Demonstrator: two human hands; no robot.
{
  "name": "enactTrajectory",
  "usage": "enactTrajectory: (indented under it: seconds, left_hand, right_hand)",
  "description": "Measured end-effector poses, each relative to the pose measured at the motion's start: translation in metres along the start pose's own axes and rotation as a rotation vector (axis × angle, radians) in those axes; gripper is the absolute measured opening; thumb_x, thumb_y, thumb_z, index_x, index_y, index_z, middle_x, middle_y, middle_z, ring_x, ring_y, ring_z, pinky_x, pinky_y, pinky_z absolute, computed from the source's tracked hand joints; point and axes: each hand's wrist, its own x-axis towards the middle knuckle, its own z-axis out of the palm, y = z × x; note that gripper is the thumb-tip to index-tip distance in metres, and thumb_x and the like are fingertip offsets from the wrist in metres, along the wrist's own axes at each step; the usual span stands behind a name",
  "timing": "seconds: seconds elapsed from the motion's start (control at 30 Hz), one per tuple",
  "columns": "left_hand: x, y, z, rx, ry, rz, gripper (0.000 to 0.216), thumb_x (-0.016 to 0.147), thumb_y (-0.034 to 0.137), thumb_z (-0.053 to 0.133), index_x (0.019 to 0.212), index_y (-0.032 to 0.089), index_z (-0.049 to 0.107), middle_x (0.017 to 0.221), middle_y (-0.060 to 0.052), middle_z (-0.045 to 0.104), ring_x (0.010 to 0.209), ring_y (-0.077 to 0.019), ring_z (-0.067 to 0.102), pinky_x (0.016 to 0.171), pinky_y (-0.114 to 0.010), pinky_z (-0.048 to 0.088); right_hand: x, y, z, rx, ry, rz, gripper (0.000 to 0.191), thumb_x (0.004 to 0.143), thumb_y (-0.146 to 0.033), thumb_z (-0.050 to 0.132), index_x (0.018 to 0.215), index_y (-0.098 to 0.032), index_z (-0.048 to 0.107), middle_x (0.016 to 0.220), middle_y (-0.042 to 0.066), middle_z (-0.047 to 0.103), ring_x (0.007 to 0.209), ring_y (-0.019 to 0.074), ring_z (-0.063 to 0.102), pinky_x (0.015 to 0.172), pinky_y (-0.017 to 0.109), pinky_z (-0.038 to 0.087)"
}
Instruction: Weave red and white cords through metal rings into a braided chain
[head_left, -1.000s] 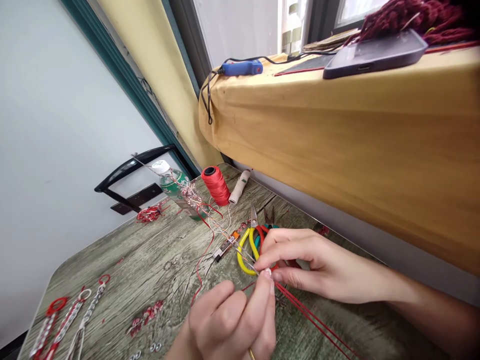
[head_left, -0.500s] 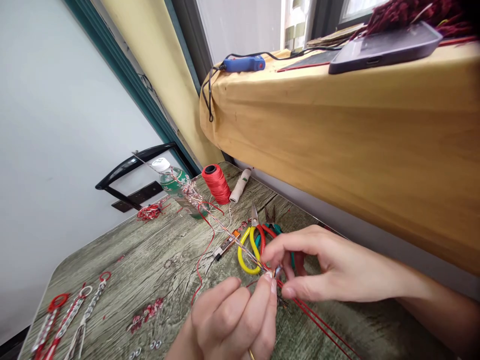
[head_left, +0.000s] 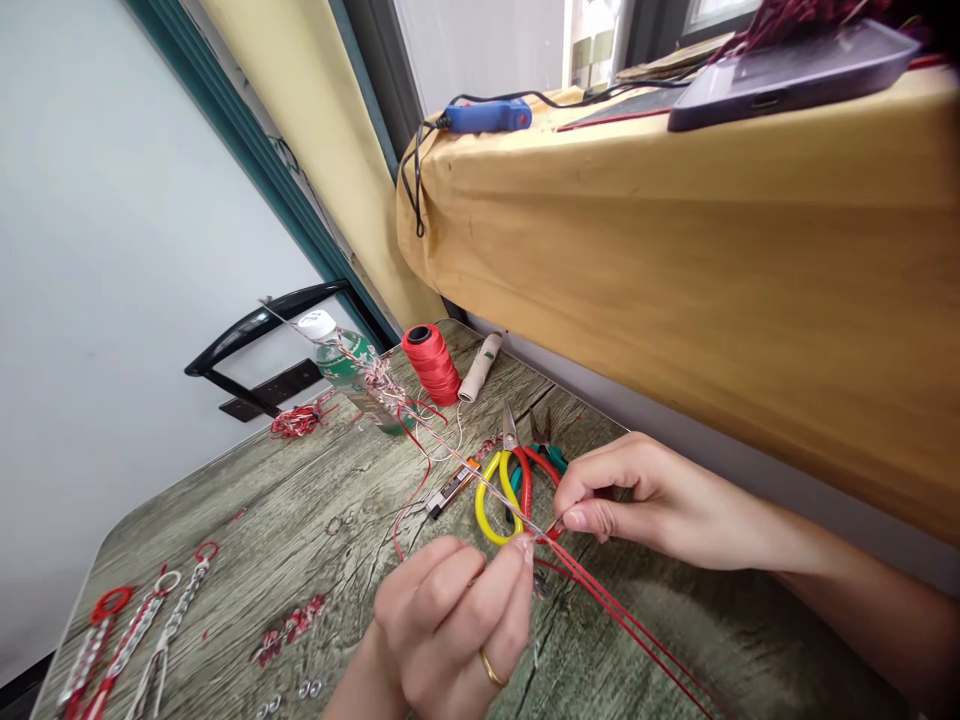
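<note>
My left hand (head_left: 450, 625) is closed in a pinch on a thin metal wire (head_left: 457, 462) that runs up and left to a beaded red-and-silver piece (head_left: 379, 380) near a green bottle (head_left: 346, 362). A ring sits on one finger. My right hand (head_left: 645, 500) pinches red cord (head_left: 630, 625) right at the wire's near end; the cord strands trail down and right across the wooden table (head_left: 300, 520). Both hands meet just in front of the yellow-handled scissors (head_left: 499, 485).
A red thread spool (head_left: 431, 363), a white tube (head_left: 480, 367), a lighter (head_left: 454, 487) and red-and-green pliers (head_left: 541, 455) lie behind the hands. Finished red-and-silver chains (head_left: 135, 640) lie at the left. A yellow-draped ledge (head_left: 675, 260) with a blue tool (head_left: 487, 117) and a phone (head_left: 787, 70) overhangs.
My right hand has shifted from spread fingers over the scissors to a tight pinch on the red cord, drawing it right. My left hand rose a little, showing its ring.
</note>
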Motion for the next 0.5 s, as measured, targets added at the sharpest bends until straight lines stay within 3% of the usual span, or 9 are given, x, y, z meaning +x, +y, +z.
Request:
enactTrajectory:
  seconds: [0.33, 0.5]
  left_hand:
    - [-0.006, -0.002, 0.002, -0.071, -0.068, -0.081, 0.020, 0.083, 0.007, 0.046, 0.078, 0.009, 0.066, 0.077, -0.006, 0.070, 0.078, -0.0139, 0.057, 0.067, -0.024, 0.048]
    - [-0.011, -0.003, 0.006, -0.108, -0.045, -0.137, 0.016, 0.082, 0.008, 0.049, 0.080, 0.010, 0.064, 0.078, -0.005, 0.070, 0.079, -0.0136, 0.058, 0.065, -0.023, 0.049]
  right_hand:
    - [0.004, 0.012, 0.000, 0.146, 0.013, 0.093, 0.024, 0.082, -0.030, 0.050, 0.067, -0.012, 0.055, 0.058, -0.003, 0.045, 0.055, 0.0069, 0.038, 0.051, 0.019, 0.031]
    - [0.007, 0.019, 0.000, 0.159, 0.022, 0.120, 0.025, 0.082, -0.032, 0.050, 0.068, -0.012, 0.056, 0.059, -0.002, 0.047, 0.055, 0.0076, 0.041, 0.051, 0.019, 0.032]
